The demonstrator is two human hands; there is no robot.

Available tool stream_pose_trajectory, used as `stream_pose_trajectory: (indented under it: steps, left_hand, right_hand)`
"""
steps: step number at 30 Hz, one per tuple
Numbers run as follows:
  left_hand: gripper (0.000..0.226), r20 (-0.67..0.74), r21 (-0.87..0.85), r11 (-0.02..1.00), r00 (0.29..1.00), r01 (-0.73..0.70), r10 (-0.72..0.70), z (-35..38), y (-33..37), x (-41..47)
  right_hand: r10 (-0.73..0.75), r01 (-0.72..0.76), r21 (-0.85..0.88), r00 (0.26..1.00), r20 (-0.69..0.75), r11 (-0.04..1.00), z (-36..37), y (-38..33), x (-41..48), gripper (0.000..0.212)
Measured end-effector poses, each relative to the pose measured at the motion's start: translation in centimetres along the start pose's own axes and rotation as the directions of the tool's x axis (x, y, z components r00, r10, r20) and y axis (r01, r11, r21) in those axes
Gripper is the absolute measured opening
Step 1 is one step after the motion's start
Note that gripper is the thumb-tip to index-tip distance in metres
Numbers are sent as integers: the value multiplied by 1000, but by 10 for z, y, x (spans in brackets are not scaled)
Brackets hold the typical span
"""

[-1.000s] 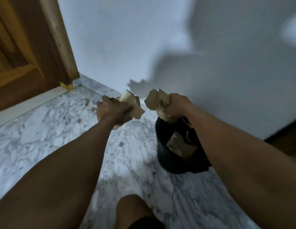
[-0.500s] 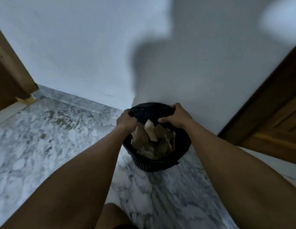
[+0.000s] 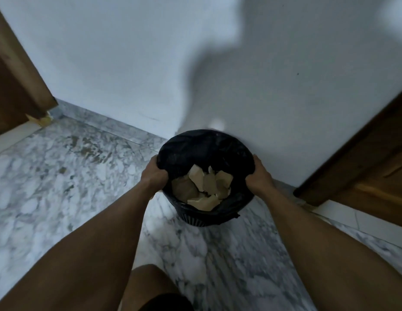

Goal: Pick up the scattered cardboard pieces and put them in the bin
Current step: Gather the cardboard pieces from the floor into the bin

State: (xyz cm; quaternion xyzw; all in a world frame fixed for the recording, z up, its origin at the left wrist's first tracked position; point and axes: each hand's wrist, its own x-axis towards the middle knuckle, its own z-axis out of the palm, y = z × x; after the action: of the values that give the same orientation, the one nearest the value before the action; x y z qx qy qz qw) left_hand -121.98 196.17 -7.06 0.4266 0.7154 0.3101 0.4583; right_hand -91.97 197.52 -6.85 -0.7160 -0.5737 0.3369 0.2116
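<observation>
A round black bin [image 3: 202, 218] lined with a black bag stands on the marble floor against the white wall. Several crumpled brown cardboard pieces [image 3: 203, 187] lie inside it. My left hand [image 3: 153, 176] grips the bag's rim on the bin's left side. My right hand [image 3: 258, 177] grips the rim on the right side. Neither hand holds any cardboard.
A white wall [image 3: 150, 63] rises just behind the bin. Wooden door frames stand at the far left [image 3: 13, 86] and at the right [image 3: 364, 158]. Grey-white marble floor [image 3: 49, 176] spreads to the left and front. My knee [image 3: 150, 286] shows at the bottom.
One second ago each hand held crumpled cardboard above the bin. The cardboard now lies in the bin, and both hands have spread out to the bag's rim.
</observation>
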Motion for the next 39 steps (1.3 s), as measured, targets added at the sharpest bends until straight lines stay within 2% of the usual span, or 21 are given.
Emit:
stream_pose_trajectory:
  steps: [4, 8, 11, 14, 18, 22, 27, 33, 35, 39]
  left_hand:
    - [65, -90, 23, 999, 995, -29, 31, -50, -9, -9]
    - [64, -225, -4, 1000, 974, -19, 18, -117, -25, -22]
    - [63, -337, -16, 1000, 941, 8, -13, -164, -39, -42]
    - [56, -444, -23, 999, 895, 26, -34, -211, -64, -75]
    - [61, -579, -60, 996, 810, 71, -92, -261, -105, -115]
    - [65, -684, -140, 984, 708, 110, -176, -296, -163, -141]
    - [61, -721, -260, 959, 638, 113, -271, -318, -230, -163]
    - [58, -762, -305, 950, 583, 60, -282, -331, -276, -157]
    - [59, -763, -309, 950, 584, 49, -278, -334, -278, -152]
    - [58, -704, -382, 924, 637, 36, -316, -334, -270, -149]
  right_hand:
    - [-74, 73, 14, 996, 42, 997, 19, -48, 3, 65]
    - [-117, 118, -9, 989, 86, 993, 52, -113, 3, 39]
    - [-185, 193, -51, 975, 122, 980, 82, -159, -4, 36]
    - [-282, 302, -72, 938, 201, 951, 117, -203, -25, 35]
    - [-416, 452, -60, 859, 300, 890, 172, -247, -48, 41]
    - [-504, 555, -22, 771, 389, 832, 250, -279, -64, 23]
    - [-484, 545, -20, 760, 434, 838, 333, -293, -82, 50]
    - [-510, 576, -51, 758, 406, 816, 384, -312, -87, 62]
    - [-489, 562, -72, 770, 409, 824, 388, -318, -85, 63]
    - [-434, 546, -174, 789, 435, 820, 382, -323, -92, 63]
